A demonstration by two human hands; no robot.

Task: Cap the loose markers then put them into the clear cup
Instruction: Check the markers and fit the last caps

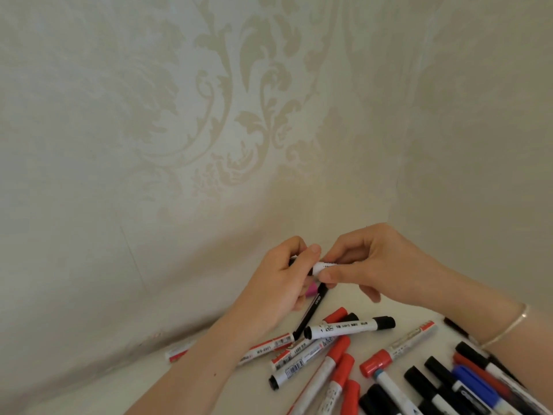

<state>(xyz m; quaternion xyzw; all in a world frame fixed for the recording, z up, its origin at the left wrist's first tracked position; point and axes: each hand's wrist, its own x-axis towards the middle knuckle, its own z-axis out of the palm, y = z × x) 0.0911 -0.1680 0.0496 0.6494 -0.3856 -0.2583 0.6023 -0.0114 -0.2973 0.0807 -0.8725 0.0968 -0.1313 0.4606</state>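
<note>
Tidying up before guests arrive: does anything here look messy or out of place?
Yes. Markers lie scattered and crisscrossed over the table, not in any cup. Both hands hold one more marker above them.

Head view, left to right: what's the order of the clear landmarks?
Red-banded marker lying at far left → left hand → white marker gripped between both hands → right hand → thin bracelet on the right wrist.

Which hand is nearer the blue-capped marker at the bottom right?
Right. The right hand is up at the white marker both hands grip, its forearm stretching above the blue-capped marker. The left hand is farther to the left.
</note>
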